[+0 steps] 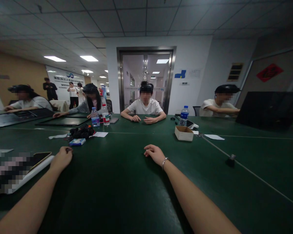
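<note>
My left hand (62, 157) rests on the green table with its fingers curled inward. Something small and dark shows at its fingertips, too small to make out. Close to that hand lie a blue and white packet (77, 142) and a heap of black items (81, 132). Beside my left forearm is a phone-like thing with a gold edge (41, 157), partly blurred out. My right hand (155, 154), with a silver bracelet (164, 163) at the wrist, lies on the table, fingers loosely bent and apart, with nothing seen in them.
An open cardboard box (184, 133) stands beyond my right hand, near a water bottle (184, 116). Two more bottles, one blue-capped (95, 117) and one red-capped (105, 116), stand at left. A person (146, 107) sits opposite. A large black panel (271, 112) rises at right.
</note>
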Available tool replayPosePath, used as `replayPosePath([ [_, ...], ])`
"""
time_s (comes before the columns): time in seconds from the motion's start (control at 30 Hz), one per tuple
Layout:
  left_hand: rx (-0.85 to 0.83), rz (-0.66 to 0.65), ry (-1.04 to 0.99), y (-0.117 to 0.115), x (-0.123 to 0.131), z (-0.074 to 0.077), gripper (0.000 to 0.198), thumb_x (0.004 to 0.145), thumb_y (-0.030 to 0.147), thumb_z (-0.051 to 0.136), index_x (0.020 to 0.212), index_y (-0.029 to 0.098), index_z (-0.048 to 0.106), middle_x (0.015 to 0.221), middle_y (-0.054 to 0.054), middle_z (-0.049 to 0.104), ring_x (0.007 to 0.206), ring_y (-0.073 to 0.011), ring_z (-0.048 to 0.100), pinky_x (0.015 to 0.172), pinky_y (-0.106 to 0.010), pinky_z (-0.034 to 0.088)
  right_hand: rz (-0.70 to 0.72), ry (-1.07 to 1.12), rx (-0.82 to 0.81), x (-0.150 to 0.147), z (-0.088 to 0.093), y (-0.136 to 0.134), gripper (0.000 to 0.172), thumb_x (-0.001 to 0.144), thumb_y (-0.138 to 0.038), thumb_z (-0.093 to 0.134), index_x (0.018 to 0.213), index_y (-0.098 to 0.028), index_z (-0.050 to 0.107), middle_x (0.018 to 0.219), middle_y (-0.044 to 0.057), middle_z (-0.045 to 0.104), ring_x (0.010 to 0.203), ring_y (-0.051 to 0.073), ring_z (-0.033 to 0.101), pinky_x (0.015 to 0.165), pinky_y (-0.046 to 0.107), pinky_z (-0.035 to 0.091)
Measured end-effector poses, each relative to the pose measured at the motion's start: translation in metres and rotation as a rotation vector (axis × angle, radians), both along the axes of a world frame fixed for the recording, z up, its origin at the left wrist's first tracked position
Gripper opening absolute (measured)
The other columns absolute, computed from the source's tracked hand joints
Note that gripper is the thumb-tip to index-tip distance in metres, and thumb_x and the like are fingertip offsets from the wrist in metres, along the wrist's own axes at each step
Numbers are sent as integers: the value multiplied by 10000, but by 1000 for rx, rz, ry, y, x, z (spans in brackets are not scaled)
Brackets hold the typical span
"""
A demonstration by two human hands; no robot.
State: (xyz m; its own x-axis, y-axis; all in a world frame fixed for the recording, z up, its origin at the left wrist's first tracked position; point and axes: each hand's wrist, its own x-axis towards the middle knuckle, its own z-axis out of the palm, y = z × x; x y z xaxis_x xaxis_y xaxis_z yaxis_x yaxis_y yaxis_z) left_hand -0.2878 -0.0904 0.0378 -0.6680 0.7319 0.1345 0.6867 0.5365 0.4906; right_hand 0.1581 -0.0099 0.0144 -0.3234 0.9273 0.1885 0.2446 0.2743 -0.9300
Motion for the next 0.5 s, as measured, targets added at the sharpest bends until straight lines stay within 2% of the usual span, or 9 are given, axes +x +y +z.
replayPosePath([
  [0.1,1,-13,25,1,0,-1,221,784,239,410,969,162,505,1116,-139,582,1018,-271,556,775,-320,422,13,-6,6,0,-2,2,177,758,-177,511,917,-150,584,738,32,667,667,120,629,698,287,490],
  [0.3,43,-54,-142,6,-2,-8,296,833,331,340,1044,165,461,1079,-110,618,863,-252,612,751,-346,437,9,-18,3,2,-1,1,177,774,-196,505,923,-152,589,753,40,673,683,127,634,707,293,491],
  [0.4,66,-36,-127,4,3,-6,314,843,337,327,1065,141,433,1064,-124,620,931,-270,595,781,-363,426,18,-22,0,2,0,0,180,776,-198,505,930,-152,587,765,41,674,697,128,636,711,291,491],
  [0.5,76,27,-133,0,11,-1,366,839,367,336,1076,101,421,1096,-186,585,1001,-305,571,794,-373,422,11,-16,-8,0,-1,1,170,768,-175,503,917,-144,579,734,32,666,667,115,629,700,278,492],
])
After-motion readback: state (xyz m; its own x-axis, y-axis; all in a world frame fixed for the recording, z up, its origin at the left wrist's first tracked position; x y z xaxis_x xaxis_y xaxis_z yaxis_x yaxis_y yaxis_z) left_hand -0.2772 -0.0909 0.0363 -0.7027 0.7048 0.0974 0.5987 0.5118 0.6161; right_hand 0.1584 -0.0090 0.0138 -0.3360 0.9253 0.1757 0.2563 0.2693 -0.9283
